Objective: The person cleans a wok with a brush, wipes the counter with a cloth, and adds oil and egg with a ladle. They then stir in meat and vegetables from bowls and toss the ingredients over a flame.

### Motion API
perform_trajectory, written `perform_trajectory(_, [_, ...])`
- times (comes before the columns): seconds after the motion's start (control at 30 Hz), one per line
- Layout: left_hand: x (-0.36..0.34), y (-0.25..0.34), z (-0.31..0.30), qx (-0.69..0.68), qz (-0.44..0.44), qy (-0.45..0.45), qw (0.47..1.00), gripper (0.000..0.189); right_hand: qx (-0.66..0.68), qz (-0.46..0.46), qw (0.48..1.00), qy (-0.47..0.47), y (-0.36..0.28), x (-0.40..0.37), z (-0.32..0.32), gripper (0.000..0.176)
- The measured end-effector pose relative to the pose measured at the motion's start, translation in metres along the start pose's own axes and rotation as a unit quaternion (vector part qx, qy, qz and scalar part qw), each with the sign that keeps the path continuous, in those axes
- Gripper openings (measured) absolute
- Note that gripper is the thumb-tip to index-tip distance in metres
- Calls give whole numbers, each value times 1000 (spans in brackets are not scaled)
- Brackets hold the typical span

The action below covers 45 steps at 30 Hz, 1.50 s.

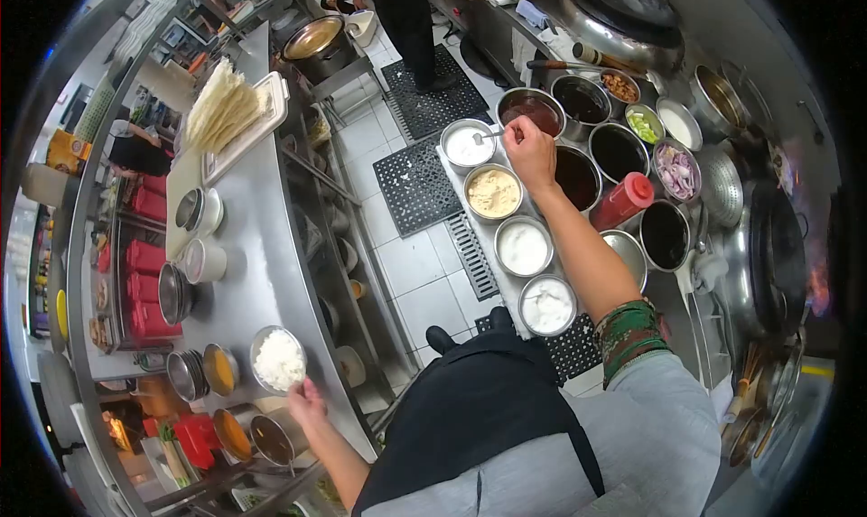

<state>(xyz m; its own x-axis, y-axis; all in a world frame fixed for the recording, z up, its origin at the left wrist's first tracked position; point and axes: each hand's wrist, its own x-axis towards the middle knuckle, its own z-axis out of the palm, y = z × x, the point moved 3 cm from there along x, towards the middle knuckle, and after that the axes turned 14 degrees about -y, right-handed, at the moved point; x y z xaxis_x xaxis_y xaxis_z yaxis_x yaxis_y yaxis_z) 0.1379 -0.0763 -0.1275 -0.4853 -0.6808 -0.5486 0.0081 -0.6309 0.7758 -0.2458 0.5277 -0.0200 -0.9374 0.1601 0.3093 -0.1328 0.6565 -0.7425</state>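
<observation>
From my console, I see my left hand (308, 405) gripping the near rim of a bowl (256, 372) by the left table's (257, 287) right edge; my right hand (530, 149) pinches a spoon (489, 136) over white powder (465, 147): scooping, I judge, calling for a steady lift

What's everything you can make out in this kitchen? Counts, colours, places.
Round metal bowl of white grainy food: one, silver, lower left
Thin metal utensil: one, silver, upper centre
Round metal containers of white, beige or dark contents: at least ten, silver, right
Chopped onion pieces: one bowlful, purple, right
Plastic squeeze bottle: one, red, right
Steel counter: one, silver, left
Thin sheets: one stack, yellowish, upper left
Large metal pot: one, silver, top
Perforated rectangular mats: at least three, black, centre
Other people: at least two, dark clothes, top, left
Boxy containers: several, red, far left
Left hand: one, bare, at the bowl
Right hand: one, bare, pinching the utensil
</observation>
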Motion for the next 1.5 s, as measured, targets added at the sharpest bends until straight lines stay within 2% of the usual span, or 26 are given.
perform_trajectory(0.13, [-47, -19, 16, 17, -37, -39, 998, 15, 43, 45, 998, 12, 11, 1, 10, 15])
perform_trajectory(0.2, [-59, -26, 26, 26, -65, -61, 996, 13, 90, 71, 993, 19, 30, -1, 19, 15])
perform_trajectory(0.33, [-92, -29, 72, 98, -62, -96, 989, 16, 232, 129, 964, 10, 31, -10, 8, 13])
perform_trajectory(0.47, [-117, -31, 117, 151, -50, -194, 968, 21, 260, 123, 958, 8, 25, -15, -11, 9])
perform_trajectory(0.6, [-124, -44, 162, 205, -59, -233, 949, 23, 305, 129, 944, -5, 18, -17, -29, 9])
perform_trajectory(0.73, [-118, -68, 201, 233, -76, -295, 924, 21, 385, 140, 912, -10, -6, -28, -54, 12])
perform_trajectory(0.87, [-123, -88, 245, 251, -74, -336, 904, 11, 460, 117, 878, -63, -35, -51, -73, 11])
perform_trajectory(1.0, [-139, -102, 271, 256, -105, -383, 881, 13, 360, 82, 927, -63, -62, -79, -82, 6])
perform_trajectory(1.1, [-157, -102, 277, 260, -131, -400, 869, 14, 130, 28, 991, -25, -46, -95, -87, 9])
perform_trajectory(1.27, [-166, -102, 267, 258, -151, -411, 861, 13, -2, 24, 999, -32, -29, -111, -79, 8])
perform_trajectory(1.4, [-172, -94, 261, 276, -148, -404, 859, 12, 24, 32, 999, -27, -14, -115, -66, 9])
perform_trajectory(1.5, [-169, -92, 250, 286, -141, -394, 862, 12, 143, 110, 983, -36, 3, -116, -61, 9])
